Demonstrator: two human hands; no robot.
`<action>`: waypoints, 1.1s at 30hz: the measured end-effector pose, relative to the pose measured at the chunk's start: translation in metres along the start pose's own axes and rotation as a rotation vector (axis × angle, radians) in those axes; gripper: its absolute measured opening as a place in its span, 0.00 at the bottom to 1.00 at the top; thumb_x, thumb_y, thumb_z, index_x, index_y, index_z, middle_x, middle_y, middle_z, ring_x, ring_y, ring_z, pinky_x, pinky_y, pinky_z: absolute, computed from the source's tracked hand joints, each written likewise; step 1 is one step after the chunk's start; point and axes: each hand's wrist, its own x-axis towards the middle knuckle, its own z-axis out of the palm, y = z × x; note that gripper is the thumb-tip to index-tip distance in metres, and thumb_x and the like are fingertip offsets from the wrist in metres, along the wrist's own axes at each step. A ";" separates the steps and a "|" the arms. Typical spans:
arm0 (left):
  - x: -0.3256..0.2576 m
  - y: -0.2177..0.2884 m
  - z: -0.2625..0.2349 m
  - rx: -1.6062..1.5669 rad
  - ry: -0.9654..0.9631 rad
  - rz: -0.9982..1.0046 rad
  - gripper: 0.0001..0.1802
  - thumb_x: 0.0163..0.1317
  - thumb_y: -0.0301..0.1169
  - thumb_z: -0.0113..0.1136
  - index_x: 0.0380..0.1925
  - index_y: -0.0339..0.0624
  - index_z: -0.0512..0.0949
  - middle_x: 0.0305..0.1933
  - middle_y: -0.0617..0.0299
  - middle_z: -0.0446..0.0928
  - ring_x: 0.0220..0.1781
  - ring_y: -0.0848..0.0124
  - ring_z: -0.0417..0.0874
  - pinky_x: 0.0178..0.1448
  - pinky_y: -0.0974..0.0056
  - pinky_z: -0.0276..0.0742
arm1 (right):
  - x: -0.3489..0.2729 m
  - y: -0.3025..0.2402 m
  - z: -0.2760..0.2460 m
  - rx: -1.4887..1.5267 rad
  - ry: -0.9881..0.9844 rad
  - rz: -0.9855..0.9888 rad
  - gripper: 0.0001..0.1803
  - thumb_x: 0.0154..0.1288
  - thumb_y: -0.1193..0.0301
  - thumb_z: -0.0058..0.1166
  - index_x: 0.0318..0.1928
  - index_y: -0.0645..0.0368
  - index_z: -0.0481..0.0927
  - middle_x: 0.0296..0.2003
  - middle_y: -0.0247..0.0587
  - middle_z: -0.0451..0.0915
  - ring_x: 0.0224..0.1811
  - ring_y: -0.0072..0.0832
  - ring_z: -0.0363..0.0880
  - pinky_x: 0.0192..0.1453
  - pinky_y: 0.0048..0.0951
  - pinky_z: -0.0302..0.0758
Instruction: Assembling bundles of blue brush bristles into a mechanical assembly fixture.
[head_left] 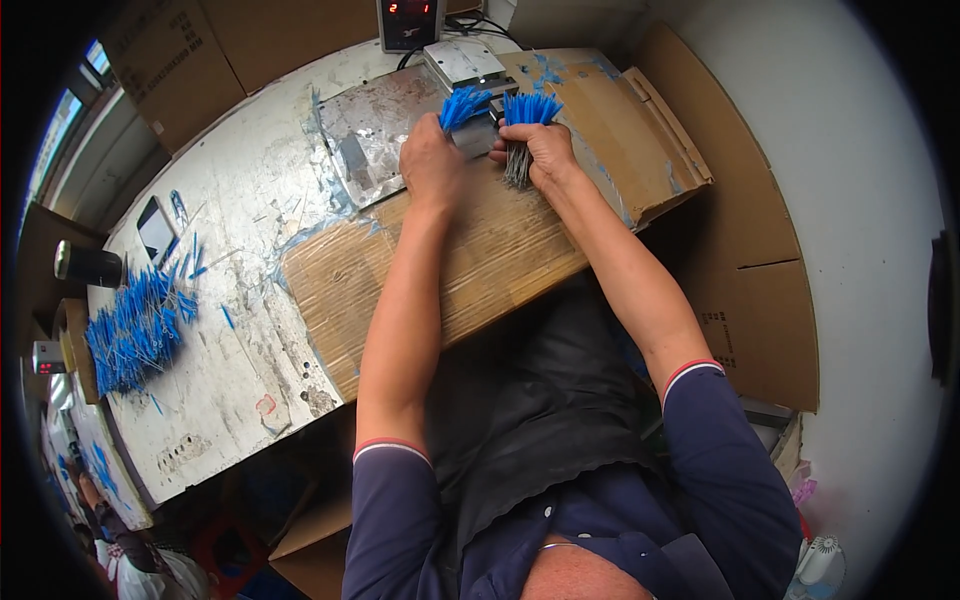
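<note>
Both my hands are over the far side of the bench. A bundle of thin wires with blue ends [530, 108] is gripped in my right hand [550, 152], blue ends up, the bare grey stems hanging below the fingers. My left hand [430, 165] is closed, its fingers mostly hidden and slightly blurred, around a second blue-ended bundle [463, 106] that sticks out beyond it. Just behind the two bundles stands a small metal machine [465, 65], with a metal plate [375, 120] to its left.
A large heap of blue-ended wires [140, 330] lies on the white bench [250, 210] at left, near a phone [157, 230] and a dark cylinder [88, 264]. Cardboard [400, 290] covers the bench's front edge. A control box [411, 22] stands behind. Another person [150, 565] works at lower left.
</note>
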 end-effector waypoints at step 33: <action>0.000 -0.001 -0.002 0.018 0.071 -0.075 0.12 0.60 0.26 0.60 0.45 0.39 0.77 0.37 0.45 0.83 0.41 0.45 0.85 0.45 0.46 0.77 | 0.015 -0.001 0.020 -0.425 0.114 -0.042 0.05 0.49 0.87 0.61 0.23 0.75 0.77 0.21 0.53 0.80 0.18 0.39 0.82 0.17 0.36 0.82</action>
